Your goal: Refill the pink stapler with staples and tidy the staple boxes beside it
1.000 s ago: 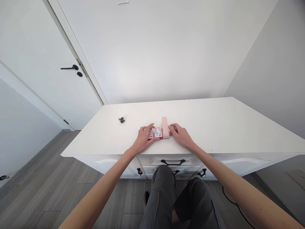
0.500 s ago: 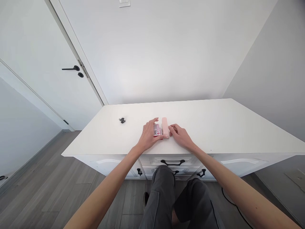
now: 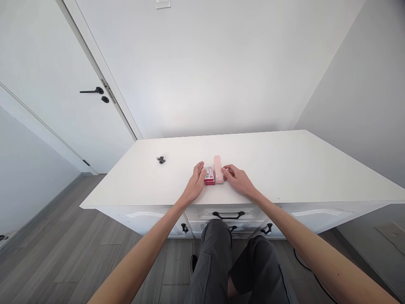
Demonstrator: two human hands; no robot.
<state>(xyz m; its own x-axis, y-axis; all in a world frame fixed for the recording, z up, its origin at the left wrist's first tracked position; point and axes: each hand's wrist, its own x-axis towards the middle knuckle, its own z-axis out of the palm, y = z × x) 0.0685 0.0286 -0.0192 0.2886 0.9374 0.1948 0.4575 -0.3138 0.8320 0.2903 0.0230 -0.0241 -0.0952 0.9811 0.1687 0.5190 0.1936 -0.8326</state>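
Small red and white boxes [image 3: 209, 175] are stacked on the white desk [image 3: 284, 169], pressed against a pale pink stapler [image 3: 217, 168] lying lengthwise. My left hand [image 3: 196, 182] stands on edge just left of the boxes, fingers straight and together, touching their left side. My right hand [image 3: 238, 179] rests on the other side with fingers curled against the pink stapler's right edge.
A small black binder clip [image 3: 161, 159] lies on the desk to the far left. Drawers with black handles [image 3: 229, 217] sit under the desktop above my knees. A white door with a black lever [image 3: 92, 90] stands at the left.
The red boxes, side by side a second ago, now sit stacked against the pink stapler. My left hand has lifted off their top and stands at their left side.
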